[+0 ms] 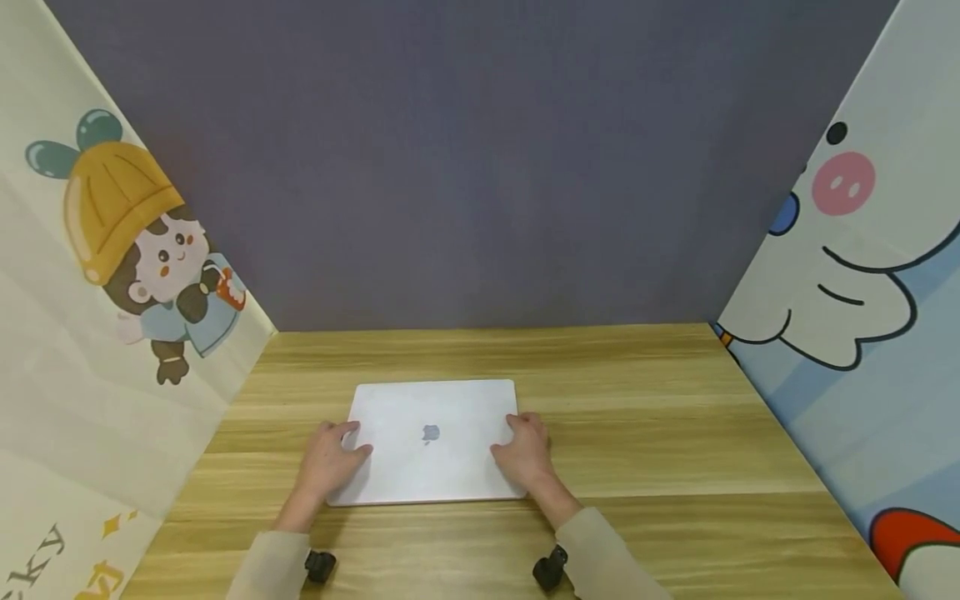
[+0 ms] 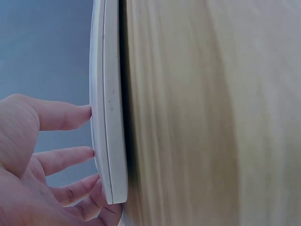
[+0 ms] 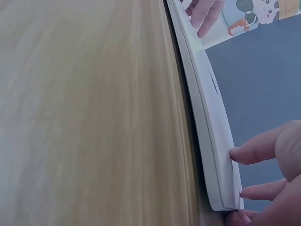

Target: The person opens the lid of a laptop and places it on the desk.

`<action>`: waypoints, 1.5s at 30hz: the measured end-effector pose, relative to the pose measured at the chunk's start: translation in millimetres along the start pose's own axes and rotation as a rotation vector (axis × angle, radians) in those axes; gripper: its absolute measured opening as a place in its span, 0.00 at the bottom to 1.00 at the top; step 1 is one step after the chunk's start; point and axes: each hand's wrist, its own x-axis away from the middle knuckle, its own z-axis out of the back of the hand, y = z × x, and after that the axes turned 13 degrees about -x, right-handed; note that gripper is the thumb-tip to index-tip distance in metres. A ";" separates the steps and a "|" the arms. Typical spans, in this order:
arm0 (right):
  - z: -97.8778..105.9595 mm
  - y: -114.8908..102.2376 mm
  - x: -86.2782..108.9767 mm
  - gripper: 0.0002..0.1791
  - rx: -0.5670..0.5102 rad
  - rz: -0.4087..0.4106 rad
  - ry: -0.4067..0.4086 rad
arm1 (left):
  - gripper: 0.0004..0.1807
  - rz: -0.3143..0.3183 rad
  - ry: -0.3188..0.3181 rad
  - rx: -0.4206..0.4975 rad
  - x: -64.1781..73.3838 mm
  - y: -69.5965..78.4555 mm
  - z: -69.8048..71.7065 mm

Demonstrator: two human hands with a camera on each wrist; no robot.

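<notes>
A silver laptop [image 1: 435, 475] with a dark apple logo on its lid lies folded flat on the wooden table. At its left side, my left hand [image 1: 330, 460] holds the edge, the thumb [image 2: 66, 116] on the lid and the lower fingers curled about the corner. My right hand [image 1: 524, 450] grips the opposite side in much the same way, its thumb [image 3: 256, 148] resting on the lid. Both wrist views show the laptop's front edge [image 2: 113, 117] with a thin dark gap or shadow beneath it. Some lower fingertips are hidden behind the corners.
The wood-grain table [image 1: 660, 433] extends around the laptop. A dark grey panel [image 1: 495, 167] rises at the back. Cartoon-printed panels stand on the left [image 1: 45, 275] and right [image 1: 922, 333]. Small black devices [image 1: 321, 567] sit at both wrists.
</notes>
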 end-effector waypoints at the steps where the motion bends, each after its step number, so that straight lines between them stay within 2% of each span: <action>1: 1.8 0.7 0.4 0.33 -0.001 -0.002 0.003 | 0.27 -0.005 0.001 -0.005 -0.2 1.8 -0.6; 15: 14.6 7.0 3.9 0.33 0.008 -0.017 0.029 | 0.27 -0.020 0.000 0.019 3.2 18.5 -4.9; 23: 24.0 10.8 3.6 0.34 0.006 -0.029 0.044 | 0.28 -0.004 -0.011 0.019 0.7 28.8 -12.0; 45: 55.2 24.3 7.0 0.34 0.034 -0.015 0.077 | 0.27 -0.033 0.022 0.030 6.2 62.9 -24.2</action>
